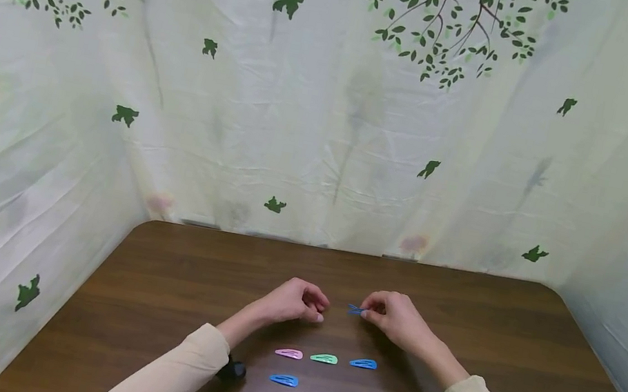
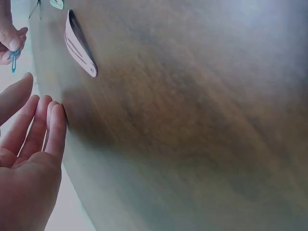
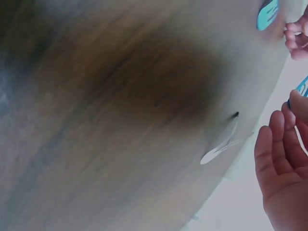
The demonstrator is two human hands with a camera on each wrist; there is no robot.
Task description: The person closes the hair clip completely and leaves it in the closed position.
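My right hand pinches a blue snap hair clip between thumb and fingertips above the table. The clip's two parts look spread apart. My left hand hovers to its left, fingers loosely bent, holding nothing; in the left wrist view the palm of the left hand faces up. Nearer me lie a pink hair clip, a green hair clip and a blue hair clip in a row. Another blue hair clip lies below the pink one.
A brown wooden table carries the clips. Behind it and on both sides hangs a pale curtain with leaf prints. In the right wrist view, a pale, slender clip-like piece lies on the tabletop near the right hand.
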